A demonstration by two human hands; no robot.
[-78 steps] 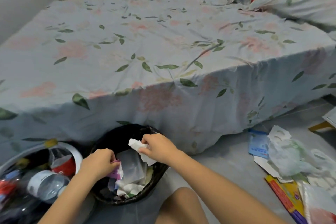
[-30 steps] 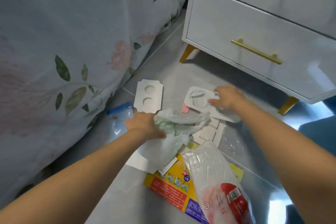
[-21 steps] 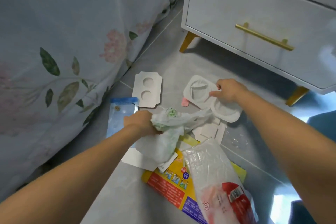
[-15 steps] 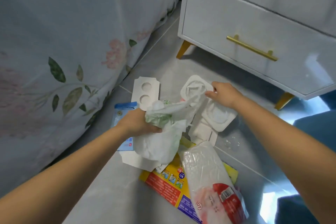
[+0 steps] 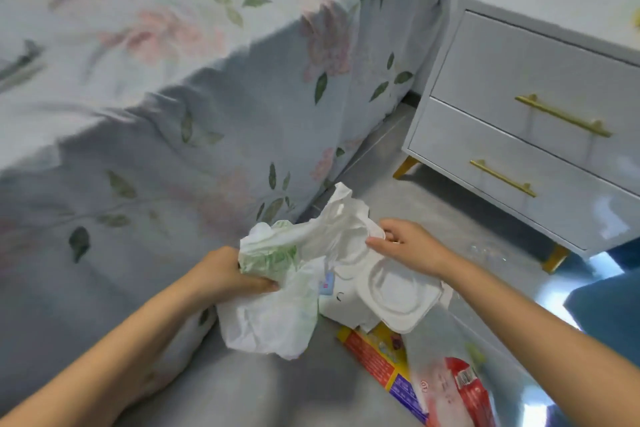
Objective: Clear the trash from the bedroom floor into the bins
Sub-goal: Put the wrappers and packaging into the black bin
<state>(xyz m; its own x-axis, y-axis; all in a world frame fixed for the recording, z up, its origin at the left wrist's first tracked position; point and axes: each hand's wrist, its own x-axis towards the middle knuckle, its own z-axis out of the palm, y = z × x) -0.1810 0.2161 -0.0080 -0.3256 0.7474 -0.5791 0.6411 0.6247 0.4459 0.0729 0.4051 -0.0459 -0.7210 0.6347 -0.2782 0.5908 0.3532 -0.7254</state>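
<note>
Grey tiled floor [image 5: 263, 388], floral bedsheet [image 5: 194, 121], white gold-handled nightstand [image 5: 540, 135]. Left hand [image 5: 228, 274] clenched the crumpled white-green plastic bag [image 5: 273, 305]; right hand [image 5: 408, 246] pinched the white moulded tray [image 5: 388, 295], both above the floor. The red-yellow packet's [image 5: 377, 354] print was unreadable.

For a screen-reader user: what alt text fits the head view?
Left hand grips a crumpled plastic bag; right hand holds a white moulded tray above the floor. Bed left, white nightstand right.
</note>
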